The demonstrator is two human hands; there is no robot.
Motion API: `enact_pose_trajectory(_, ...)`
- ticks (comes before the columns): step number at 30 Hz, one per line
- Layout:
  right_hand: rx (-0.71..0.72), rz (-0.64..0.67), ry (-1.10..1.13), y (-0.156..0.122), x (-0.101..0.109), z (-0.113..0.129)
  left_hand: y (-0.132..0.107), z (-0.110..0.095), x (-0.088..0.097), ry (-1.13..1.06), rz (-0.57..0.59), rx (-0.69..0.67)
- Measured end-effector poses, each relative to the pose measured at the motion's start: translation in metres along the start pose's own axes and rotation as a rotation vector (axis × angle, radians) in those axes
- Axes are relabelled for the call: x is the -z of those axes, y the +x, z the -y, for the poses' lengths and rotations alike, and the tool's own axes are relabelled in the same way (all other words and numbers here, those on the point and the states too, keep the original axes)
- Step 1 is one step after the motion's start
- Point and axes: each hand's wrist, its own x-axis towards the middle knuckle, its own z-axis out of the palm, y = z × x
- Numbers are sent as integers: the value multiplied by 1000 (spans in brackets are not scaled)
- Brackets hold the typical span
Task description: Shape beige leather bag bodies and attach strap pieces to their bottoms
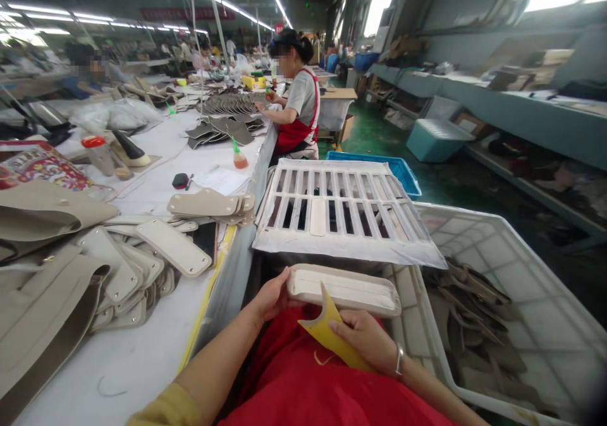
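My left hand (272, 296) grips the left end of a beige oblong leather piece (346, 289), held flat over my red apron (313, 382). My right hand (367, 340) is closed on a yellow curved scraper (327, 331), whose tip rests against the piece's near edge. Just beyond stands a white slotted rack (341, 205) with one beige strip lying in a slot.
A white worktable (156, 179) on the left carries piles of beige leather parts (142, 255), glue bottles and dark cut pieces. A white crate (512, 299) of scraps sits at right, a blue bin (398, 170) behind the rack. A seated person in a red apron (296, 110) works farther along.
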Motion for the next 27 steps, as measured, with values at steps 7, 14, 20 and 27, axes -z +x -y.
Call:
enact_pose_trajectory(7, -15, -88, 154, 10, -22, 3, 5, 13, -8, -147, 21, -153)
enact_pose_trajectory(14, 2, -211, 324, 29, -47, -1, 12, 22, -19, -165, -97, -220)
enact_pose_trajectory(20, -130, -43, 384, 37, -50, -6, 13, 16, -13, -131, -78, -201)
enact_pose_trajectory(27, -221, 44, 223, 34, -35, -3, -15, -25, -7, 87, -3, 104)
